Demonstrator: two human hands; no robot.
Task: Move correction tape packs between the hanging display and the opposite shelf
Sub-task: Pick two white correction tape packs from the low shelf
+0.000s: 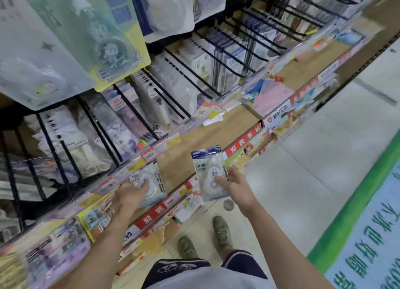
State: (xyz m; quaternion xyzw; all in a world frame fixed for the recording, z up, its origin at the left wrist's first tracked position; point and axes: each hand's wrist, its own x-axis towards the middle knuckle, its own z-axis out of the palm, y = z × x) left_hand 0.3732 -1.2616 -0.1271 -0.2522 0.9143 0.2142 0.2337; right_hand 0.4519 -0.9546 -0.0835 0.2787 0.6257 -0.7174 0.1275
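Right hand (234,186) pinches one correction tape pack (211,173); left hand (129,196) grips another, blurred.

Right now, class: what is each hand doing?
Left hand: holds a correction tape pack against the shelf edge.
Right hand: holds a second correction tape pack in the air.

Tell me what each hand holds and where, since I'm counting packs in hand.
The right hand pinches a correction tape pack at its lower right edge. The left hand grips a second pack from below, at the shelf edge.
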